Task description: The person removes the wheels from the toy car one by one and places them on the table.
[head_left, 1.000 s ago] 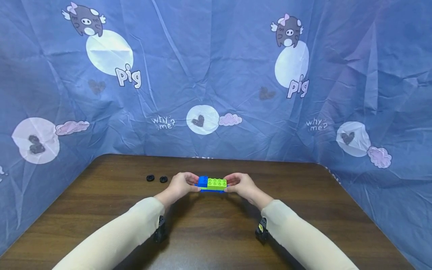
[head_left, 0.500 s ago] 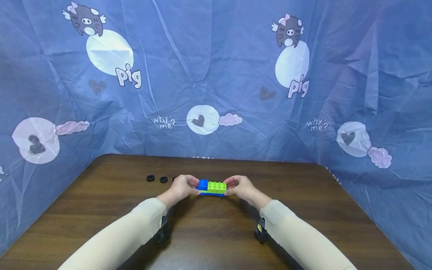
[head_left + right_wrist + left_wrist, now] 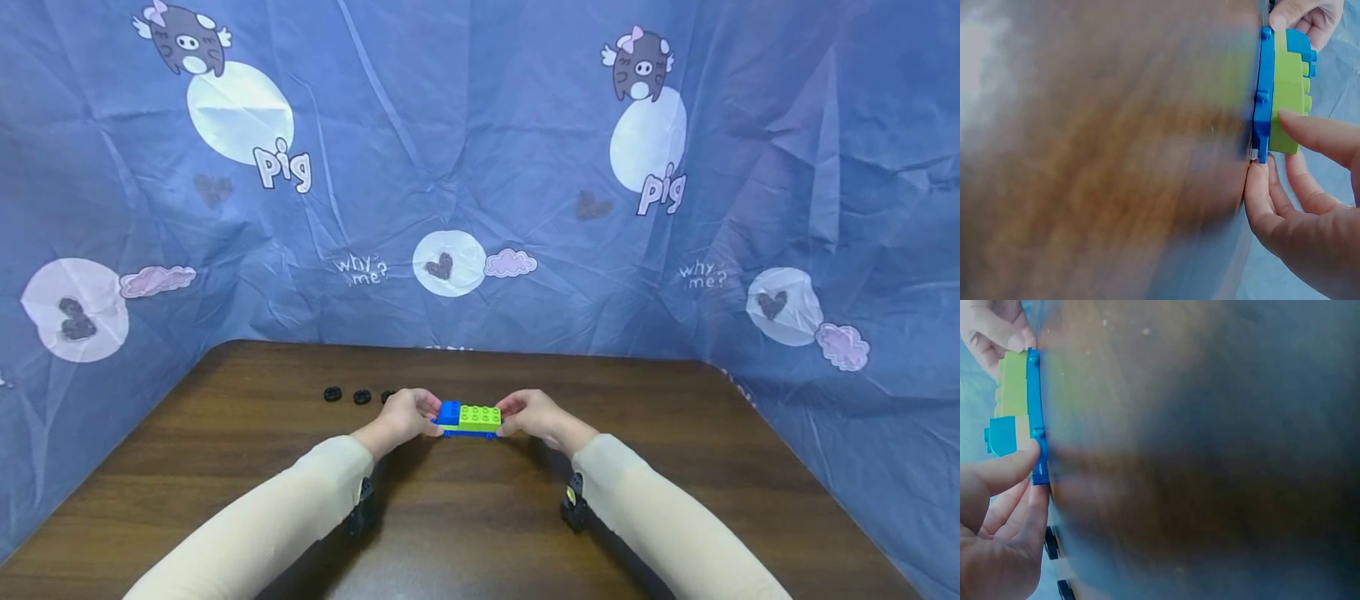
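Note:
A toy car built of bricks lies between the two hands in the head view. It has a blue base with small axle stubs, light green studded bricks, and a blue rounded brick at its left end. The left hand grips that end, its thumb on the near side and fingers behind. At the other end the right hand pinches the green brick and base between thumb and fingers. The base is level, very close to the tabletop; I cannot tell whether it touches.
Black wheels lie in a row left of the left hand; one is partly hidden by it. The brown wooden table ends at a blue patterned cloth behind. Both wrists wear black cameras.
Both hands have come slightly lower and nearer the person with the toy car, mostly in the first half second. A third wheel has come into sight beside the left hand.

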